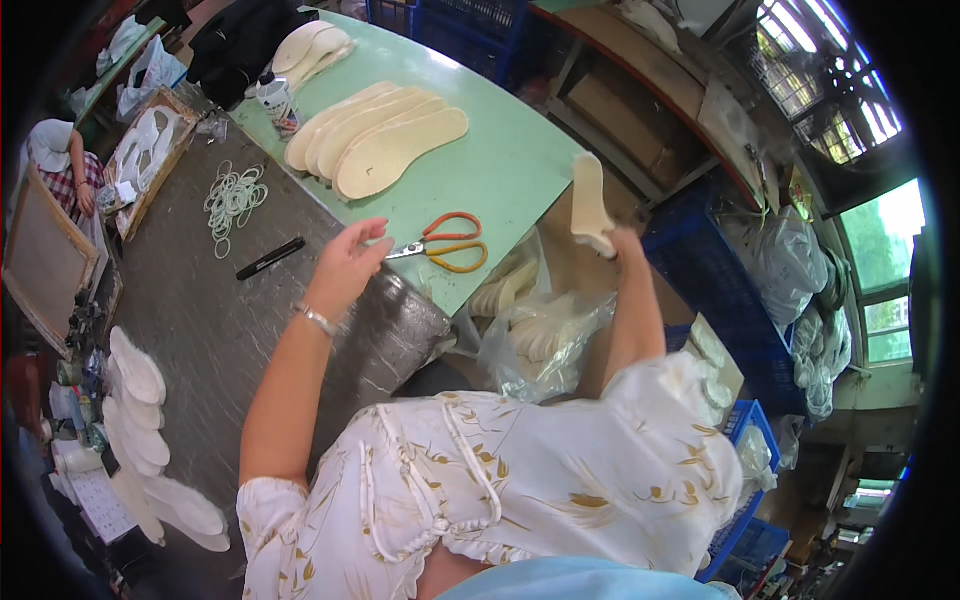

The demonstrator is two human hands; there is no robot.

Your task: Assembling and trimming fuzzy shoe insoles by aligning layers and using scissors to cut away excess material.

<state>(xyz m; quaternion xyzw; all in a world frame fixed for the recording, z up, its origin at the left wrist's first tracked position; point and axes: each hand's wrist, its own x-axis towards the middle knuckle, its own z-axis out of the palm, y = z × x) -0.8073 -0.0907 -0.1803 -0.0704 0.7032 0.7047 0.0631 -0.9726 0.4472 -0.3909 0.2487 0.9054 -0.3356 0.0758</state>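
Observation:
My right hand (624,246) grips a cream insole (589,195) by one end and holds it up past the right edge of the green tabletop (520,165). Over the seam between the green top and the dark table, my left hand (347,264) has its fingers loosely apart and holds nothing visible. Right by its fingertips lie scissors (450,242) with orange and yellow handles. Several cream insoles (400,150) overlap in a fanned row farther back. Below my right hand, a clear plastic bag (550,340) contains more insoles.
On the dark table (200,320) lie a black marker (270,258) and a heap of pale rubber bands (235,198). A bottle (278,105) stands near the back insoles. More insoles (145,440) lie at left. Blue crates (730,290) stand at right. Another person (65,165) is at far left.

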